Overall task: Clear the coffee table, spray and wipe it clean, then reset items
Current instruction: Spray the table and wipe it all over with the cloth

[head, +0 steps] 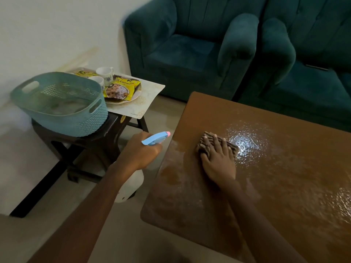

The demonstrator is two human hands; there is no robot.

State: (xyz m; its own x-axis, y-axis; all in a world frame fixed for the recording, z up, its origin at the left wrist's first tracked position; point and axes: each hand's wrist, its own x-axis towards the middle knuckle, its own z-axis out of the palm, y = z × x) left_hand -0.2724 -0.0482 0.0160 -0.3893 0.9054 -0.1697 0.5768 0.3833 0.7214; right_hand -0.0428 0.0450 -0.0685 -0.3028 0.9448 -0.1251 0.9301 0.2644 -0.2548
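Flat beneath right hand (218, 164) fingers (216, 143): cloth (230, 147)

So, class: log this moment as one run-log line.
stage: wiping | right hand: pressing cloth on wet coffee table | left hand: holding spray bottle | reset: pending

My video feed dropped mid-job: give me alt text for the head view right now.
The right hand presses a striped cloth flat on the wet brown coffee table, while the left hand holds a blue spray bottle beside the table's edge. Cups, snack packets and a teal basket sit on stools nearby.
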